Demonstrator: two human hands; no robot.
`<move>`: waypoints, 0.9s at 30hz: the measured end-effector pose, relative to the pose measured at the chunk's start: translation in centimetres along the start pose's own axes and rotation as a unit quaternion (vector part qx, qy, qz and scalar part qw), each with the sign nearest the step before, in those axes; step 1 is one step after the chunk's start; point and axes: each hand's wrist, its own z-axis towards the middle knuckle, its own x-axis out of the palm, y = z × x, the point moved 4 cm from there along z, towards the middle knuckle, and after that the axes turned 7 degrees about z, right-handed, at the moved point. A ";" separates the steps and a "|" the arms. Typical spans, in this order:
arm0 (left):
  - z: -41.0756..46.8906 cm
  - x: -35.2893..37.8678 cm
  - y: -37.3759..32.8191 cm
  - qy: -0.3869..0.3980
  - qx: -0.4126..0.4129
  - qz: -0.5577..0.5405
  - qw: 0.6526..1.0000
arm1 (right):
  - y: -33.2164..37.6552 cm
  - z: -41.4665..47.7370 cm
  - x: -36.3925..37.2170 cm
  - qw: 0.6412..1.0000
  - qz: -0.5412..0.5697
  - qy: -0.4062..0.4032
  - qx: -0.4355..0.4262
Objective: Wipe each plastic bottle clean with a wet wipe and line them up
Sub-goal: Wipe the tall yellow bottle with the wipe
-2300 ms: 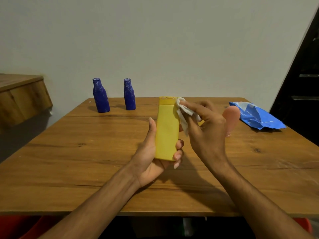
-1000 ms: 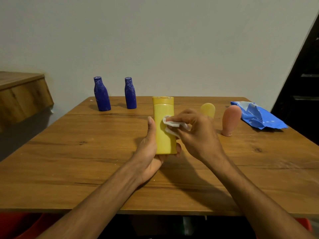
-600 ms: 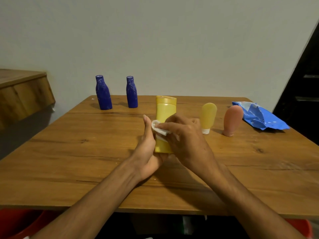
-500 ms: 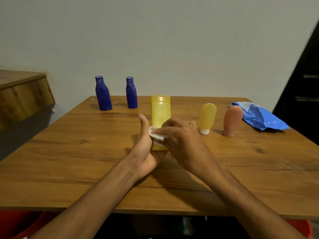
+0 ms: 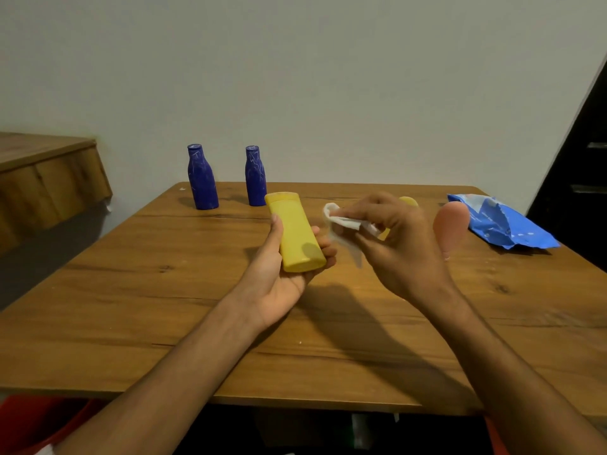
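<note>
Above the middle of the surface [image 5: 131, 290], grip the tilted yellow bottle [image 5: 297, 231] firmly in the curled left hand [image 5: 279, 284] and press the wet wipe [image 5: 341, 220], pinched in the right hand [image 5: 404, 254] and not touching the bottle, along every side.

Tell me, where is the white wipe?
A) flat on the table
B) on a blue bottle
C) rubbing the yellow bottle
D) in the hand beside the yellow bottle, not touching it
D: the right hand pinches the wet wipe beside the yellow bottle, a gap showing between them.
</note>
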 end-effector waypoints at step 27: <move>-1.4 1.7 0.0 0.013 -0.067 -0.076 0.995 | 0.7 -2.5 3.9 0.985 -0.100 -0.059 -0.131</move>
